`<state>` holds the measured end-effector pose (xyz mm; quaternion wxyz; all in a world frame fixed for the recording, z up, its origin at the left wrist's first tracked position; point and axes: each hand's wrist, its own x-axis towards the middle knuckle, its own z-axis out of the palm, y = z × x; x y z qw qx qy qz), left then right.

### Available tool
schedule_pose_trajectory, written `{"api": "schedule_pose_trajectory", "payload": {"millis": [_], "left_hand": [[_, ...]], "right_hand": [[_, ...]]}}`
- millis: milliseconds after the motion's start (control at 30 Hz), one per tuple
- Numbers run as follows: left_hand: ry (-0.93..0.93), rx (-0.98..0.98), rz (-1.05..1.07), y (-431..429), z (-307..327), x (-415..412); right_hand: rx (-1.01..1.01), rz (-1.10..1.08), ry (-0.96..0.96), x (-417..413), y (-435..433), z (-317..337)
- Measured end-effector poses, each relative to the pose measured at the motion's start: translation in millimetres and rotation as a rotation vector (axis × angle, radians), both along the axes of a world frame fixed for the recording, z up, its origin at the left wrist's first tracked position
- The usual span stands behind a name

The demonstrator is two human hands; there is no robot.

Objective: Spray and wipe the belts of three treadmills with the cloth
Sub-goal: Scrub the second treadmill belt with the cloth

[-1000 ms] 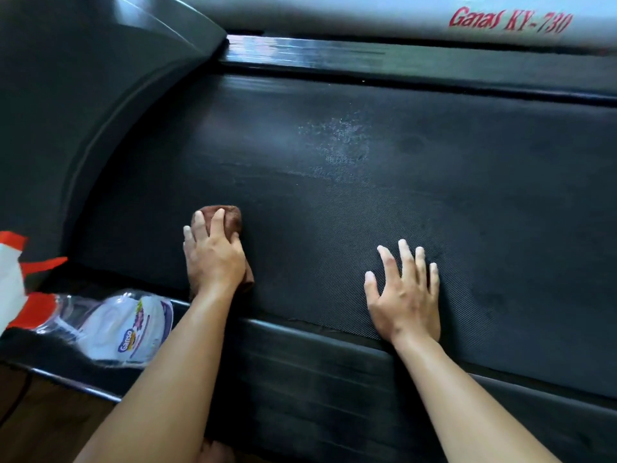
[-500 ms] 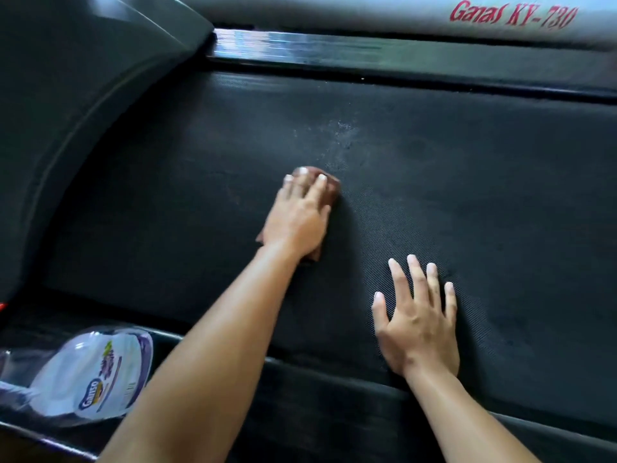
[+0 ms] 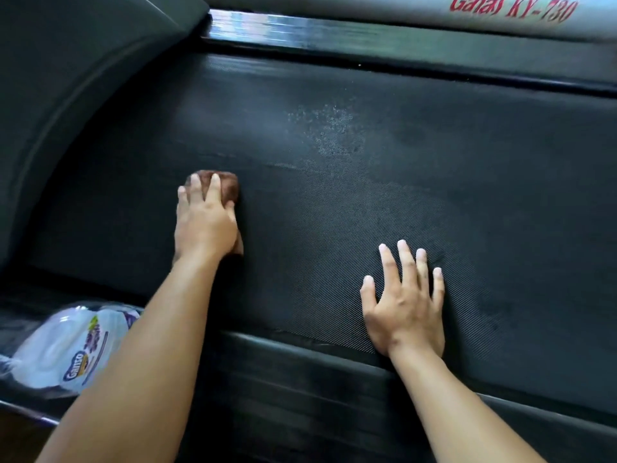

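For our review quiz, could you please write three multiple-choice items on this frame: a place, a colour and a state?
1. Where is the spray bottle?
A. standing upright on the floor
B. lying at the lower left, beside the belt
C. hanging from a hook

2. What colour is the cloth?
A. brown
B. white
C. yellow

3. How is the right hand?
A. clenched in a fist
B. flat on the belt, fingers spread
C. raised in the air

1 B: it lies on its side, lower left of the left hand.
2 A: brown shows beyond that hand's fingertips.
3 B: its straight fingers rest on the belt.
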<state>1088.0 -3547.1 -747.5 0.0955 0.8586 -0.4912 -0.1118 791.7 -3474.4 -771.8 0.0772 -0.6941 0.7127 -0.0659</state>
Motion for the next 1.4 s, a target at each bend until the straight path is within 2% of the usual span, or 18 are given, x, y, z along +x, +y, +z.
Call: {"api": "schedule_pose_trajectory", "payload": {"millis": [100,233,300,433,533,633,767,833,933,1100,1300,1400], "left_hand": [[-0.006,0.048,-0.104,-38.7,0.2,-17.2],[-0.025,0.028,-0.387,-57.1,-6.2,-73.6],[-0.070,-0.001,-0.543,-41.6,-9.7,-103.8],[-0.013,-0.063,-0.725,22.0,-12.1,-122.8],[-0.020,-0.035,-0.667,66.3,-14.8,-96.5],[0.002,-0.034,-0.442,80.9,-13.5,-55.9],[0.040,-0.022,-0.158,45.7,-4.8,-31.0],[0.052,-0.010,-0.093,16.7,-0.4,-36.0],[0.048,0.016,-0.156,-26.8,-0.7,-57.3],[0.106,-0.046,-0.460,-54.7,0.5,-119.5],[0.115,-0.106,-0.793,3.1,-13.1,-137.4],[0.104,-0.104,-0.760,55.6,-14.1,-116.8]], "right_hand": [[0.002,0.003,0.006,0.1,-0.5,-0.3],[0.002,-0.001,0.008,-0.2,0.7,-0.1],[-0.001,-0.009,0.005,-0.1,0.5,-0.1],[0.010,-0.008,0.001,0.3,-1.1,0.2],[0.009,-0.008,0.001,-0.7,-0.2,0.9],[0.009,-0.006,0.002,-0.3,-0.2,1.4],[0.000,-0.008,-0.003,0.6,0.0,1.3],[-0.007,-0.011,-0.007,0.6,0.2,0.9],[-0.010,-0.010,-0.006,0.6,-0.2,0.0],[-0.031,-0.020,-0.005,1.2,-0.7,-1.5],[-0.024,-0.018,-0.006,-0.3,-3.3,-4.6],[-0.024,-0.018,-0.017,0.2,-2.6,-2.3]]}}
